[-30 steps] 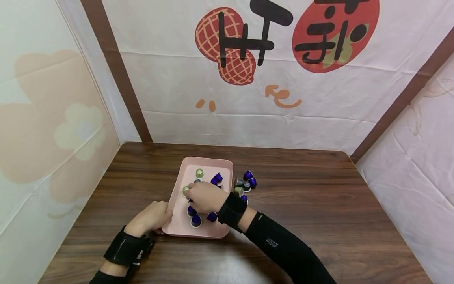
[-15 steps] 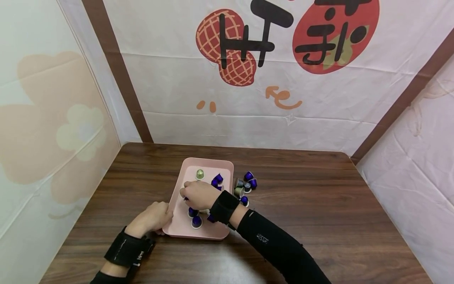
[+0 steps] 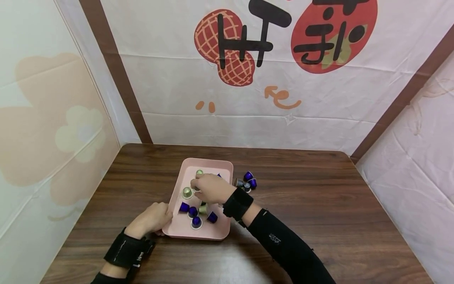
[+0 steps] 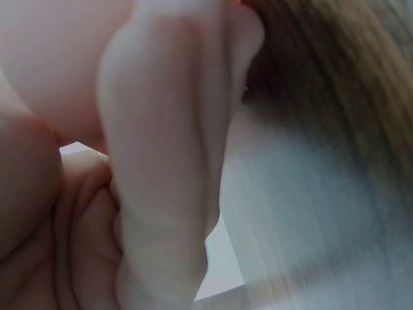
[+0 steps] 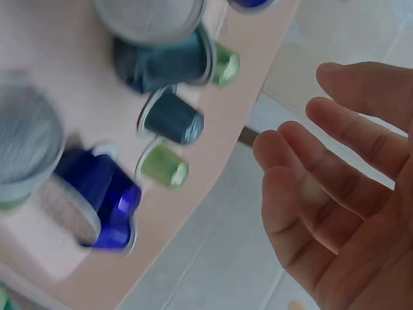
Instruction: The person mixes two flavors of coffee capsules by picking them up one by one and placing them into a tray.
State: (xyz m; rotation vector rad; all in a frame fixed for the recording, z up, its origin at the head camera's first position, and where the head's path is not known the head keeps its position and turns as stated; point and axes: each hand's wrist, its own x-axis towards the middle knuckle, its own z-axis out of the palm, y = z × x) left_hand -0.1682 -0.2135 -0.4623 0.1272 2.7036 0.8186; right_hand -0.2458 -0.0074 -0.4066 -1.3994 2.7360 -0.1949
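Note:
Coffee capsules in dark blue, green and dark teal are spread over a pink tray [image 3: 220, 232] in the head view. My left hand [image 3: 149, 217] holds the tray's near left side with curled fingers [image 4: 158, 148], which fill the left wrist view. Above the tray's middle, my right hand [image 3: 214, 189] has loosely bent fingers, with nothing between them in the right wrist view. A green capsule [image 3: 186, 192] stands left of its fingertips; a blue capsule [image 3: 184, 207] lies nearer me. The right wrist view shows a teal capsule [image 5: 173, 116] and a blurred blue capsule [image 5: 113, 200]. My right hand hides some capsules.
Just right of the tray, more capsules sit on the wooden table [image 3: 319, 213], among them a blue capsule [image 3: 248, 175] and a grey-green capsule [image 3: 239, 182]. A printed cloth wall [image 3: 170, 79] rises behind the table.
My right hand has let go of a blue capsule at the tray's left side and moved back rightward and slightly away from me. The left hand stays on the tray.

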